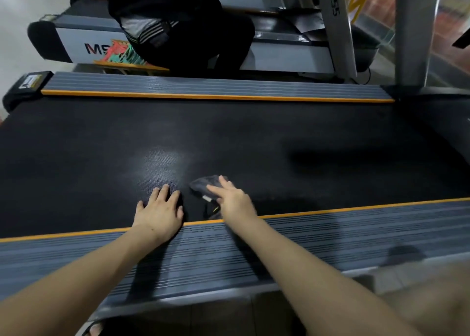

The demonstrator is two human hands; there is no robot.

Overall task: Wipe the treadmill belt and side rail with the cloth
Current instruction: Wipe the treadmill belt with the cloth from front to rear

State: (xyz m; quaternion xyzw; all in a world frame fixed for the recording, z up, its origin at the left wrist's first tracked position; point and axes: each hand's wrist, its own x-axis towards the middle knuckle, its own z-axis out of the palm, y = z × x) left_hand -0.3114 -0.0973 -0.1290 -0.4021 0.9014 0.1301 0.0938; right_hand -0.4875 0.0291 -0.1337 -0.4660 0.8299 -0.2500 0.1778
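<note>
The black treadmill belt (pixel 229 137) runs across the view from left to right. A ribbed grey side rail (pixel 356 234) with an orange edge lies nearest me, and a matching rail (pixel 216 87) lies on the far side. A small dark grey cloth (pixel 203 185) lies on the belt close to the near rail. My right hand (pixel 234 201) presses on the cloth with straight fingers. My left hand (pixel 159 212) rests flat on the belt just left of the cloth, its wrist over the near rail.
A person in dark clothes (pixel 183 25) sits on the neighbouring treadmill (pixel 292 56) beyond the far rail. Grey uprights (pixel 412 30) rise at the right. A small dark object with a white tag (pixel 211 203) lies under my right hand. Tiled floor (pixel 229 315) shows below the near rail.
</note>
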